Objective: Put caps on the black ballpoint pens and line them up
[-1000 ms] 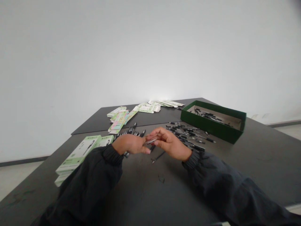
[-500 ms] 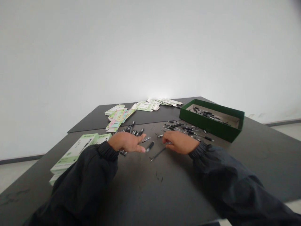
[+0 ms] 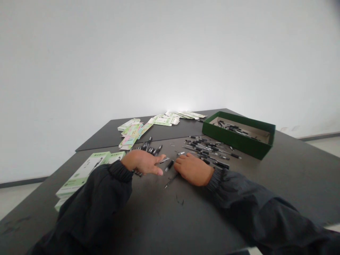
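Observation:
My left hand [image 3: 145, 163] rests beside a pile of dark pens [image 3: 148, 146], its thumb and fingers apart. Just off its fingertips lies a small clear pen part [image 3: 164, 160]. A short black pen barrel piece [image 3: 169, 165] sits between both hands. My right hand [image 3: 192, 169] is closed, low over the table, on a thin pen refill [image 3: 171, 180] whose pointed end sticks out toward the lower left. The fingertips of that hand are partly hidden. Behind and right of it, several loose pens and refills [image 3: 204, 145] are spread about.
A green box [image 3: 236, 141] with pens inside stands at the right. White-green cartons [image 3: 82, 175] are stacked at the left. Flattened cartons [image 3: 162, 119] lie toward the back of the dark table [image 3: 164, 219], near the wall.
My right hand has moved left and slightly toward me, and the refill's tip has moved with it. My left hand has barely moved.

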A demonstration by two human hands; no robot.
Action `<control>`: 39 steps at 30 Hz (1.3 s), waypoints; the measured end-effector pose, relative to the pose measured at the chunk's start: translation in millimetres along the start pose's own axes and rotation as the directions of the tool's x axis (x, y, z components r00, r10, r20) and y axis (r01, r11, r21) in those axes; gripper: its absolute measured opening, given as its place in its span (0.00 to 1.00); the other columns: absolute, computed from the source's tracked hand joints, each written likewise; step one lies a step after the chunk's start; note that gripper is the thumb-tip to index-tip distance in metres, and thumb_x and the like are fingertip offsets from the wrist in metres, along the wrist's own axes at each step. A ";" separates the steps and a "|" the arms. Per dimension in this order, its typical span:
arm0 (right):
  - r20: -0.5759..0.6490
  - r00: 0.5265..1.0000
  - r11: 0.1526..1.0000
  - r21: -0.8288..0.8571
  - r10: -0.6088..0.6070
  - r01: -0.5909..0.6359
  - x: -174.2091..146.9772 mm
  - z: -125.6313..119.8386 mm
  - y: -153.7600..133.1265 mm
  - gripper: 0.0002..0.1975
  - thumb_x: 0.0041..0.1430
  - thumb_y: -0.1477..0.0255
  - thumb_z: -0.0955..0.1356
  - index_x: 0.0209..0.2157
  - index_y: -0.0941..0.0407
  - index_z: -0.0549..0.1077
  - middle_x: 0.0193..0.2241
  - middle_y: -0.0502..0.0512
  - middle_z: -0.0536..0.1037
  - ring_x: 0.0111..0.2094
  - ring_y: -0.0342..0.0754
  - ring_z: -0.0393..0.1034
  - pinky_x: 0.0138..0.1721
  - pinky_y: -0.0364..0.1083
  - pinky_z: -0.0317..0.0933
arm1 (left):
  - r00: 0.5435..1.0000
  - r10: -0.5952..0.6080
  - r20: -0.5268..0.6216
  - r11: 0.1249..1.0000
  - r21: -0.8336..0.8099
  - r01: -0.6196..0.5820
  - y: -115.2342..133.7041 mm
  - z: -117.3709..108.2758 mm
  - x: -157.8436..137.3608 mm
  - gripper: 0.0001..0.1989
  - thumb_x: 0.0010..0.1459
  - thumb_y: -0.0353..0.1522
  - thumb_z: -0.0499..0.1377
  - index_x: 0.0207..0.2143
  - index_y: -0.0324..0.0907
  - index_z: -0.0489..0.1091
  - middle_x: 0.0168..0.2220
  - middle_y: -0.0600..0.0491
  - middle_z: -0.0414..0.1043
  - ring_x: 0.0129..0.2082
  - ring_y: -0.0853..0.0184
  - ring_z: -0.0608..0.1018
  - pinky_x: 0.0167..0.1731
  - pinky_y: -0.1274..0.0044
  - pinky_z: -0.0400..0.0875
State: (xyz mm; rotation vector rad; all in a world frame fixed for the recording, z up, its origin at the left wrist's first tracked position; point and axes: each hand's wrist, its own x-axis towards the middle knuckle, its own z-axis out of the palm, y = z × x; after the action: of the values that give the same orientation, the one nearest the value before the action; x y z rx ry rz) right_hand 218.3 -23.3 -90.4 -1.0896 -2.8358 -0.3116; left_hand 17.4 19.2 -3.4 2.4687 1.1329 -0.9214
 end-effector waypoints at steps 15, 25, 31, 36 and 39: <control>-0.004 1.000 1.000 -0.011 0.018 -0.018 0.5 -0.3 -14.8 0.08 0.60 0.73 0.61 0.37 0.60 0.70 0.35 0.59 0.73 0.38 0.50 0.66 0.39 0.48 0.58 | 0.989 0.005 0.147 0.986 -0.168 0.020 -7.9 0.9 3.3 0.44 0.60 0.47 0.48 0.66 0.36 0.27 0.41 0.41 0.78 0.33 0.61 0.78 0.32 0.75 0.70; 0.005 0.999 0.995 0.096 0.034 -0.034 -8.0 -17.0 -0.8 0.11 0.57 0.74 0.62 0.42 0.56 0.66 0.37 0.55 0.73 0.33 0.46 0.67 0.32 0.44 0.54 | 0.989 0.005 0.147 0.979 -0.201 0.025 -5.0 -3.6 -3.6 0.43 0.61 0.44 0.48 0.65 0.30 0.27 0.39 0.37 0.78 0.33 0.60 0.80 0.29 0.76 0.70; -0.111 0.993 0.984 0.178 0.045 -0.025 -12.3 -17.3 10.9 0.13 0.55 0.78 0.62 0.43 0.55 0.67 0.39 0.55 0.71 0.38 0.45 0.65 0.38 0.43 0.54 | 0.990 0.030 0.140 0.971 -0.238 0.004 -15.4 -2.4 -2.1 0.38 0.61 0.44 0.48 0.66 0.33 0.37 0.39 0.37 0.78 0.33 0.60 0.80 0.28 0.77 0.69; -0.265 0.937 0.927 0.356 0.225 -0.122 -13.1 -12.5 21.1 0.09 0.52 0.80 0.61 0.36 0.57 0.67 0.33 0.54 0.71 0.33 0.44 0.63 0.34 0.43 0.54 | 0.990 0.031 0.139 0.966 -0.259 0.006 -19.9 -0.5 -1.3 0.36 0.61 0.44 0.48 0.64 0.31 0.44 0.39 0.35 0.77 0.34 0.58 0.79 0.29 0.75 0.69; -0.331 0.830 0.696 0.712 0.449 -0.093 -8.8 -7.0 26.9 0.06 0.53 0.79 0.60 0.33 0.57 0.65 0.28 0.50 0.69 0.28 0.41 0.62 0.30 0.42 0.55 | 0.989 0.036 0.143 0.967 -0.253 0.002 -18.2 0.2 -0.8 0.38 0.61 0.43 0.49 0.65 0.30 0.40 0.38 0.35 0.78 0.33 0.58 0.80 0.29 0.75 0.69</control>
State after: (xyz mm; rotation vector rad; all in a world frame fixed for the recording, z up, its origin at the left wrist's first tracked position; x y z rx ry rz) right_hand 242.9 -11.1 -80.7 -1.0478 -1.9967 0.4038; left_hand 3.2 30.5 -2.8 2.1670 1.1029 -0.8776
